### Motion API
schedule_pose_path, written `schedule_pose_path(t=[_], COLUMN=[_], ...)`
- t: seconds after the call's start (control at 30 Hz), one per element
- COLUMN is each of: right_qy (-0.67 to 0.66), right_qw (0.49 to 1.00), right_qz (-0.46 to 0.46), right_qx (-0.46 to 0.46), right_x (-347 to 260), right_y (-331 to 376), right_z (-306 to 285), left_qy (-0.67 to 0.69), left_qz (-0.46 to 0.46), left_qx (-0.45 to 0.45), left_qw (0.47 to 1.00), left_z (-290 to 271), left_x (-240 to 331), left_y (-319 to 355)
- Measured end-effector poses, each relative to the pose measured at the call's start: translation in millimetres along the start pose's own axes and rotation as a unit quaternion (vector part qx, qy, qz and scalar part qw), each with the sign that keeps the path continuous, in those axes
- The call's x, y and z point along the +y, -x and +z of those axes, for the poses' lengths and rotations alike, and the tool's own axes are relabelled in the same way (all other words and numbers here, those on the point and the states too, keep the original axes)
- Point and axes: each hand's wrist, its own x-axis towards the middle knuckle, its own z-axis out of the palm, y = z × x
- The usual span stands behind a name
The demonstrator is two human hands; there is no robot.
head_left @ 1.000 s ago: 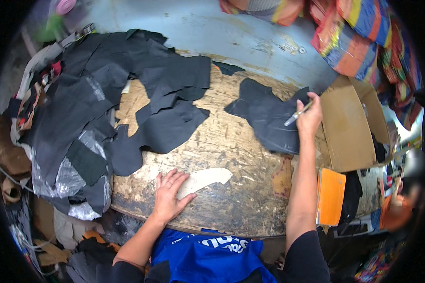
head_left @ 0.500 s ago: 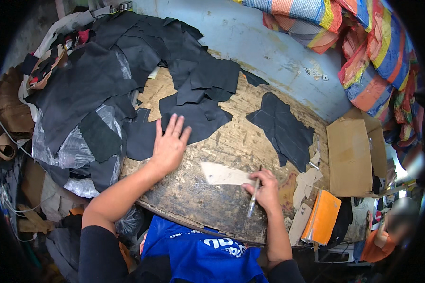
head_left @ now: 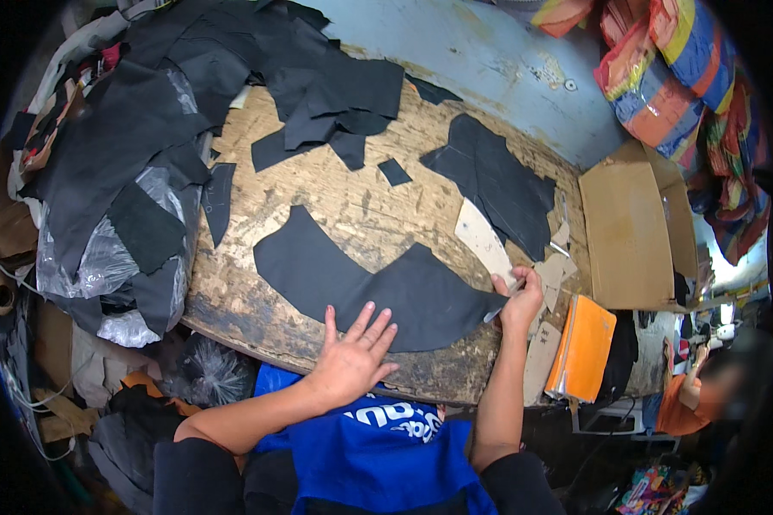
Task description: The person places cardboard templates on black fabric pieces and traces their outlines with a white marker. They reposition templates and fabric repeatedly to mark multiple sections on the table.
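Observation:
A large curved piece of black leather-like material [head_left: 374, 296] lies flat near the front of the worn wooden table. My left hand [head_left: 352, 360] rests on its near edge with the fingers spread. At the piece's right tip, my right hand [head_left: 521, 299] is closed on the lower end of a cream curved pattern piece [head_left: 481, 233]. A thin pale tip shows under that hand, probably the pen's; most of it is hidden. The pattern piece reaches up beside another black piece [head_left: 498, 180] on the right of the table.
Black material is heaped at the far left [head_left: 232, 51], with small offcuts nearby, one a black square [head_left: 394, 172]. On the right are cream pattern pieces [head_left: 551, 270], an orange-covered book [head_left: 582, 348] and a cardboard box [head_left: 627, 232]. Another person in orange [head_left: 683, 390] is at the far right.
The large black piece has come away from the heap toward me and the right. My left hand moved nearer with it; my right hand moved up and right with the pattern piece. The view shifted.

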Motion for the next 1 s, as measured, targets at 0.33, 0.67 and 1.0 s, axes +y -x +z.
schedule_pose_path(t=[0.33,0.67,1.0], right_qy=[-0.225,-0.224,-0.229], right_qw=[0.969,0.970,0.971], right_qz=[0.098,0.096,0.065], right_qx=[-0.002,0.009,0.004], right_x=[21,17,24], right_y=[-4,-1,0], right_z=[2,3,10], left_qy=[-0.061,-0.153,0.053], left_qz=[-0.320,-0.371,-0.446], left_qx=[0.114,0.141,0.257], left_qw=[0.938,0.905,0.856], left_z=[-77,-115,-104], left_x=[-118,-181,-223], left_y=[-47,-113,-244])
